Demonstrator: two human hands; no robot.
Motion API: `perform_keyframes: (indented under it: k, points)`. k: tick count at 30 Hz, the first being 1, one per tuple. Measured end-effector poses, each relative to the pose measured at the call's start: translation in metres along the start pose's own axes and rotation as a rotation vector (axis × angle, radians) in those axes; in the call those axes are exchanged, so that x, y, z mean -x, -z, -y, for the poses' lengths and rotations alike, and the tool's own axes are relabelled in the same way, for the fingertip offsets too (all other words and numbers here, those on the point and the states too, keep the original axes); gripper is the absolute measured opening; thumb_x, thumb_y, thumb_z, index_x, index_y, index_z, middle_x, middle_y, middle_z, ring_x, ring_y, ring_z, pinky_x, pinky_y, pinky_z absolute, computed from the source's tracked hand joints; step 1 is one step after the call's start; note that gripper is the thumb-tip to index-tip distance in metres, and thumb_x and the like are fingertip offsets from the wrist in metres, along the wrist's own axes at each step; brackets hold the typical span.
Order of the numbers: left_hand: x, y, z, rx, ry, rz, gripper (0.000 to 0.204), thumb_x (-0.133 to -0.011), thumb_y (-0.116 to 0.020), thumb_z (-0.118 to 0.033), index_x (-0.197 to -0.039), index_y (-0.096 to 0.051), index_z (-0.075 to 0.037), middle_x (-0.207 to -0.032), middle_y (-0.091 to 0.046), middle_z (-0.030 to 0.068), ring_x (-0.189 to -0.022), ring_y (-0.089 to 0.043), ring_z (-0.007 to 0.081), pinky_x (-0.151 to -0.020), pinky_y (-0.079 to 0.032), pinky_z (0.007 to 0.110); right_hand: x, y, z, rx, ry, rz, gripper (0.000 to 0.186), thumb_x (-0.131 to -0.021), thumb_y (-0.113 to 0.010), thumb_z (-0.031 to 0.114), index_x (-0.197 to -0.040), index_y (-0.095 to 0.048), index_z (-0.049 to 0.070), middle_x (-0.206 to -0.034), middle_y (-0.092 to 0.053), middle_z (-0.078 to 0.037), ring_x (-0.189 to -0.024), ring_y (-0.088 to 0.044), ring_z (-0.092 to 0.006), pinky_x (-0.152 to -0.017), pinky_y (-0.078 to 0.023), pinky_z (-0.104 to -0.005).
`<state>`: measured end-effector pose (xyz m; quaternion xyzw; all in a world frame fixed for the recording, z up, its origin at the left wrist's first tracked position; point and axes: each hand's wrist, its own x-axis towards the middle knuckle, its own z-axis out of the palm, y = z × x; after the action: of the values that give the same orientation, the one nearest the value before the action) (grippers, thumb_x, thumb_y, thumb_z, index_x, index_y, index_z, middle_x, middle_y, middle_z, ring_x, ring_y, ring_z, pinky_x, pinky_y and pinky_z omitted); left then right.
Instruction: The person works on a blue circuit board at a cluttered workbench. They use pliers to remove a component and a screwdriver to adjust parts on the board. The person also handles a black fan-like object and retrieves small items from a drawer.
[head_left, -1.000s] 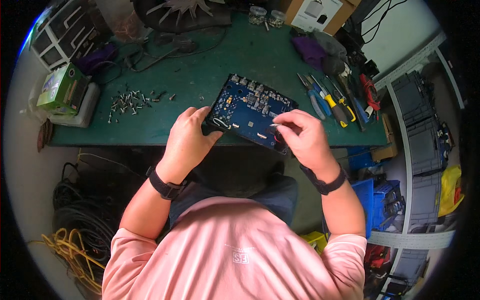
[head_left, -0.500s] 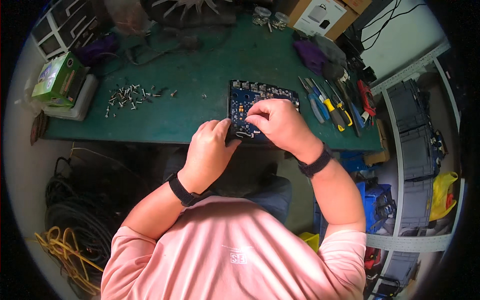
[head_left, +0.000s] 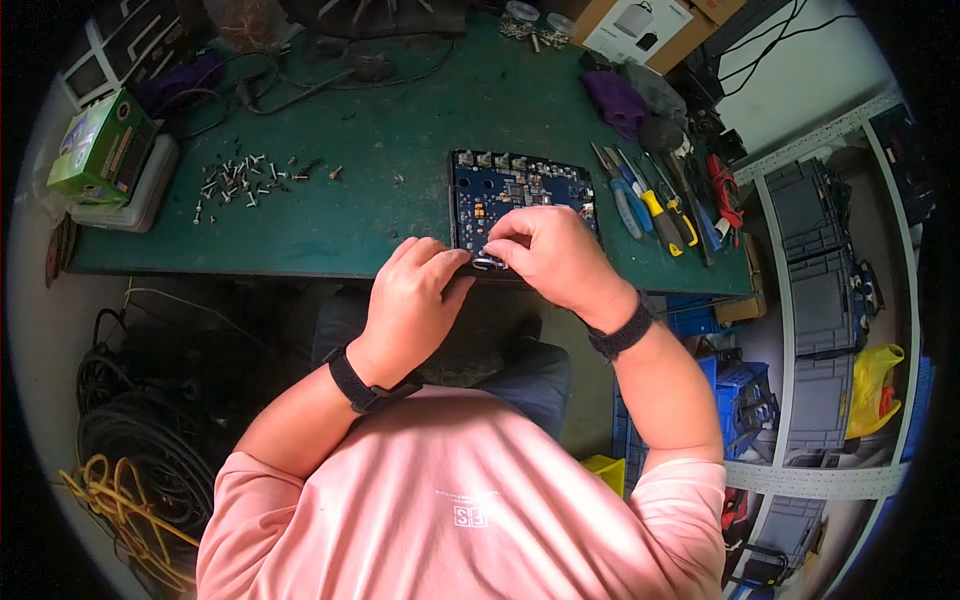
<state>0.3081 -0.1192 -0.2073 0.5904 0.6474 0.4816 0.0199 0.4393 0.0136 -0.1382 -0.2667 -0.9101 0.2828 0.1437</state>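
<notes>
A blue circuit board [head_left: 520,190] in a dark, shallow casing lies at the near edge of the green workbench. My left hand [head_left: 415,290] grips the casing's near left corner, thumb below the edge and fingers on the side. Over the board's near part, my right hand [head_left: 550,250] is pinched, thumb and forefinger together. A short, light-coloured cable [head_left: 487,264] curves just below those fingertips at the near edge. Whatever sits between the fingertips is too small or hidden to make out. The right hand covers the board's near right portion.
Several loose screws [head_left: 240,180] are scattered on the bench at left, beside a green box [head_left: 103,150]. Right of the board lie pliers and screwdrivers [head_left: 660,215]. A cardboard box [head_left: 640,35] stands at the far right; shelving with grey crates [head_left: 820,310] rises beyond the bench.
My right fingertips have moved slightly nearer and left over the board, down toward the cable. The left hand keeps its hold at the corner. The whole view has shifted a little.
</notes>
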Motion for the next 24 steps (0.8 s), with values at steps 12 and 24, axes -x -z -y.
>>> perform_keyframes:
  k: [12, 24]
  points:
    - [-0.002, 0.000, 0.001, 0.013, -0.006, 0.004, 0.025, -0.068, -0.077, -0.003, -0.092, -0.069, -0.004, -0.085, -0.064, 0.0112, -0.081, -0.061, 0.0317, -0.074, -0.050, 0.040, 0.000, -0.004, 0.010, 0.226, 0.164, -0.020, 0.014, -0.080, -0.070, 0.015, -0.079, -0.070, 0.001, -0.077, -0.068, -0.015, -0.074, -0.067, -0.0326, -0.068, -0.053, -0.0404]
    - [-0.002, 0.002, 0.000, 0.022, 0.003, 0.014, 0.026, -0.068, -0.077, -0.004, -0.093, -0.070, -0.004, -0.085, -0.064, 0.0112, -0.083, -0.061, 0.0315, -0.075, -0.050, 0.040, 0.006, -0.009, 0.004, 0.221, 0.194, -0.030, 0.014, -0.081, -0.070, 0.015, -0.087, -0.069, 0.003, -0.083, -0.068, -0.015, -0.081, -0.066, -0.0342, -0.072, -0.053, -0.0432]
